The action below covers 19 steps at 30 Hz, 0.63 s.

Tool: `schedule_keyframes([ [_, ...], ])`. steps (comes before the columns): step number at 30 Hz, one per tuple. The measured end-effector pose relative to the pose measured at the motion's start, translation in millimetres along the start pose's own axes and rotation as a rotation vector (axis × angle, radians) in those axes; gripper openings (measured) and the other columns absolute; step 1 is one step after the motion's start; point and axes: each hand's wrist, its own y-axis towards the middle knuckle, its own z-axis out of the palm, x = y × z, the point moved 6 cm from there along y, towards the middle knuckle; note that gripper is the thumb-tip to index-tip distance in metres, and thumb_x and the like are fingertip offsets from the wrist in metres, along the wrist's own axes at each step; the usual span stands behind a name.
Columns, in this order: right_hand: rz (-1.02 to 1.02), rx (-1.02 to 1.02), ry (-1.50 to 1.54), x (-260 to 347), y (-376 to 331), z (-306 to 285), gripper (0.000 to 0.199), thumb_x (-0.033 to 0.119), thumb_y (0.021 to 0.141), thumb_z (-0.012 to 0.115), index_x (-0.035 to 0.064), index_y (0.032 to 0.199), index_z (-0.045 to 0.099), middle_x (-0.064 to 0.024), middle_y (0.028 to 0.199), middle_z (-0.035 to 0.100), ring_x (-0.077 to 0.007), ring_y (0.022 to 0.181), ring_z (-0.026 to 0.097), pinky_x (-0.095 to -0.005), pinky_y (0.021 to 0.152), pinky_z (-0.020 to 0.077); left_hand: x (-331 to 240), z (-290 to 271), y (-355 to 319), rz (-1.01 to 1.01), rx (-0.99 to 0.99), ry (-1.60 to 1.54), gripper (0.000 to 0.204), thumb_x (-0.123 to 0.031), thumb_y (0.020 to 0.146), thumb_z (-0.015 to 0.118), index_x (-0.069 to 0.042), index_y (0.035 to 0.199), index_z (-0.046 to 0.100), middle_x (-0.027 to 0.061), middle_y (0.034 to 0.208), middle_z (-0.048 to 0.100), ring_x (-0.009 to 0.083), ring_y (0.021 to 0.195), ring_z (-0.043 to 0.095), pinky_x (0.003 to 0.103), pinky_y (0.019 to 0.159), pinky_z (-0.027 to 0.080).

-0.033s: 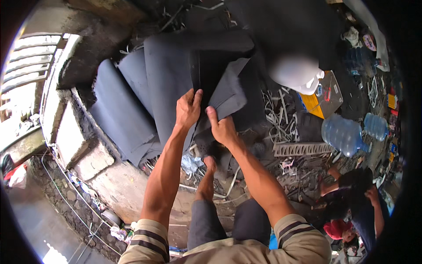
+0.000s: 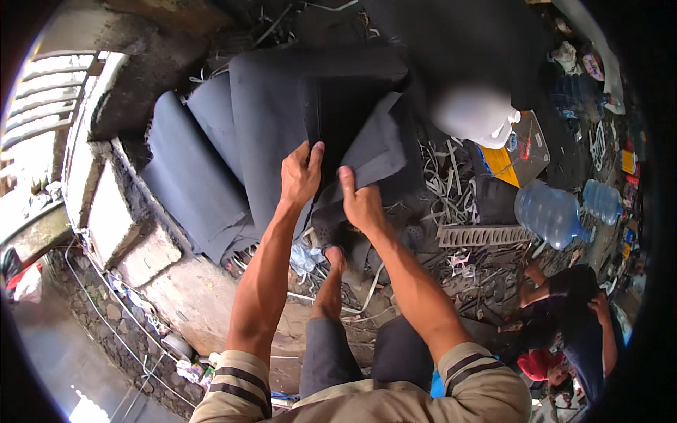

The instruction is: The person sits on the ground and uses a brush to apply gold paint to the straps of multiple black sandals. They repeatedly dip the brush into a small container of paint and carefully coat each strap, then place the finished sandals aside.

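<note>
A large dark grey rubber-like sheet (image 2: 271,120) lies folded in front of me. My left hand (image 2: 301,173) is closed on its near edge, thumb pointing away from me. Just to the right, my right hand (image 2: 363,206) grips a loose flap (image 2: 377,151) of the sheet, thumb on top and fingers hidden beneath. Between the hands runs a dark gap where the sheet parts. More folded sheet material (image 2: 190,169) is heaped to the left.
Pale strips (image 2: 451,180) are scattered right of the sheet. Beyond them are a white jug (image 2: 486,116), a yellow-and-grey box (image 2: 525,151) and a clear blue water bottle (image 2: 550,215). A grooved bar (image 2: 485,236) lies nearer. Another person (image 2: 575,310) crouches at lower right. A low concrete wall (image 2: 187,296) runs left.
My right hand has moved slightly to the right, drawing the flap with it and widening the space between my hands. My left hand stays almost in place.
</note>
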Motion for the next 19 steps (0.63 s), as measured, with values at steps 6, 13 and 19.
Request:
schedule_keyframes([
  [6, 0.546, 0.056, 0.123, -58.2, -12.5, -7.2, 0.055, 0.047, 0.1, 0.047, -0.0049, 0.087, 0.059, -0.0179, 0.077, 0.062, -0.0187, 0.076, 0.059, -0.0386, 0.069, 0.0478, 0.0, 75.0, -48.8, 0.114, 0.358, -0.382, 0.053, -0.044, 0.101, 0.043, -0.007, 0.138, 0.052, 0.0205, 0.134, 0.057, 0.0338, 0.118, 0.058, 0.038, 0.101, 0.044],
  [13, 0.743, -0.047, 0.383, -93.6, -3.1, 17.0, 0.049, 0.047, 0.092, 0.062, -0.0017, 0.084, 0.063, -0.0101, 0.084, 0.066, -0.0235, 0.074, 0.067, -0.0336, 0.068, 0.0584, 45.0, 126.7, -57.6, -0.304, 0.542, -0.659, 0.08, -0.066, 0.098, 0.022, -0.003, 0.135, 0.055, 0.0189, 0.133, 0.058, 0.0278, 0.125, 0.053, 0.037, 0.109, 0.034],
  [19, 0.815, 0.017, 0.237, -151.7, -10.5, -6.8, 0.062, 0.047, 0.095, 0.051, -0.0113, 0.112, 0.063, -0.0229, 0.104, 0.068, -0.0317, 0.092, 0.07, -0.0384, 0.068, 0.0619, 128.5, 86.2, -132.8, -0.404, 0.093, -0.708, 0.049, -0.038, 0.098, 0.057, 0.0, 0.127, 0.062, 0.0181, 0.121, 0.066, 0.022, 0.124, 0.055, 0.041, 0.115, 0.028],
])
